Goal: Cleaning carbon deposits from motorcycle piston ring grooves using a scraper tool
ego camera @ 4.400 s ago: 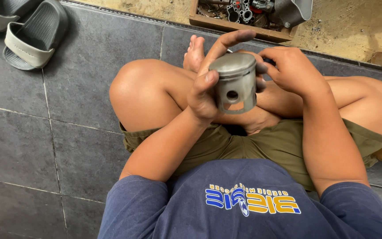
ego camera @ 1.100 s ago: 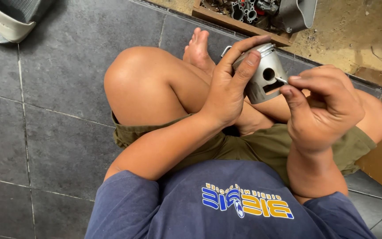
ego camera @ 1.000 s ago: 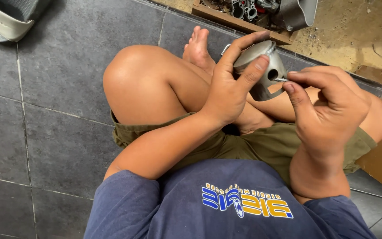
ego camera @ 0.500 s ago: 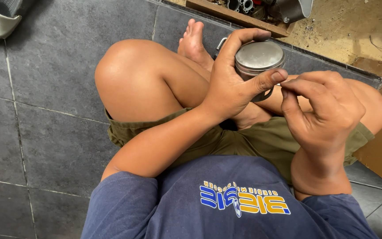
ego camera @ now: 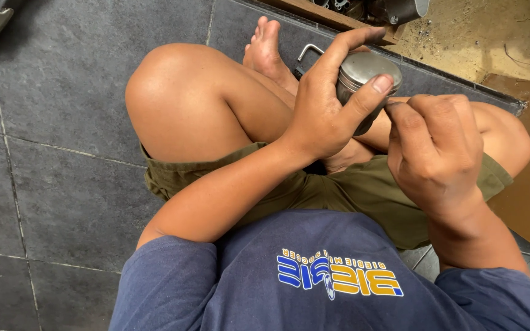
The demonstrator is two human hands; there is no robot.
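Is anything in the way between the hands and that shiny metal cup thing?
Nothing visible is. The left hand already wraps the round metal part, thumb across its side. The right hand is pinched shut right beside it, fingertips at its edge.

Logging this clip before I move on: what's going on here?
A person sits cross-legged on a grey tiled floor, working on a metal piston. The left hand grips the piston, fingers over the crown and thumb on its side. The right hand is pinched closed right beside the piston's skirt; whatever it holds is hidden. A bent metal hex key lies on the floor by the bare foot.
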